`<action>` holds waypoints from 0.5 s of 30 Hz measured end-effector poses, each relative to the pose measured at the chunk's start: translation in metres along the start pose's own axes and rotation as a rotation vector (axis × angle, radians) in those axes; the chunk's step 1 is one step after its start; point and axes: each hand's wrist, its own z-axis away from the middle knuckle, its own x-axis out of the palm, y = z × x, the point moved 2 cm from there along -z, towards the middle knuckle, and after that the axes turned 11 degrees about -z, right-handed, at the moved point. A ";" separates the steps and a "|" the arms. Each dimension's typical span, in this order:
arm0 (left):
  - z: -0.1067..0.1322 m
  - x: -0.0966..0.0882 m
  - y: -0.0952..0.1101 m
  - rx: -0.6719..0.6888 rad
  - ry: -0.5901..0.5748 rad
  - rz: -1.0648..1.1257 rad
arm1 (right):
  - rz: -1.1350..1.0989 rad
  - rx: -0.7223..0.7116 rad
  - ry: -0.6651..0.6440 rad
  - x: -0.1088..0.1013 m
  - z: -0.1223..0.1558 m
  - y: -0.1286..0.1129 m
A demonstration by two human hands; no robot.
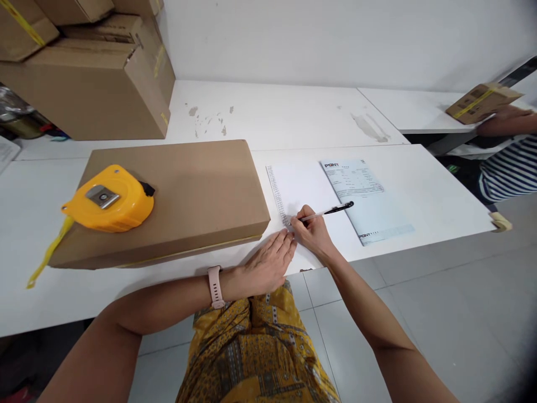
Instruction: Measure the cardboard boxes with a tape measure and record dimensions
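My right hand (312, 232) is closed round a black-capped pen (331, 211), its tip on the left column of a white sheet (302, 187) on the white table (419, 184). My left hand (271, 263) lies flat with fingers stretched out, pressing the sheet's lower edge beside the pen hand; a pink watch sits on its wrist. A flat brown cardboard box (197, 196) lies just left of the sheet, and a yellow tape measure (109, 198) rests on top of it with its yellow tape hanging off the left side.
A printed blue-grey form (364, 198) lies right of the sheet. Large cardboard boxes (96, 84) are stacked at the back left. At the far right another person in a striped shirt (509, 170) holds a small box (480, 102). A tape roll (501, 222) sits on the table's right corner.
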 end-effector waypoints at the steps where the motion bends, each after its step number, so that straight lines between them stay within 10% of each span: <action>1: 0.000 0.000 0.000 0.000 -0.002 -0.001 | 0.003 0.000 0.000 0.000 0.000 -0.001; 15: 0.000 0.000 0.000 0.001 -0.018 -0.004 | -0.018 0.010 0.028 -0.001 0.000 -0.001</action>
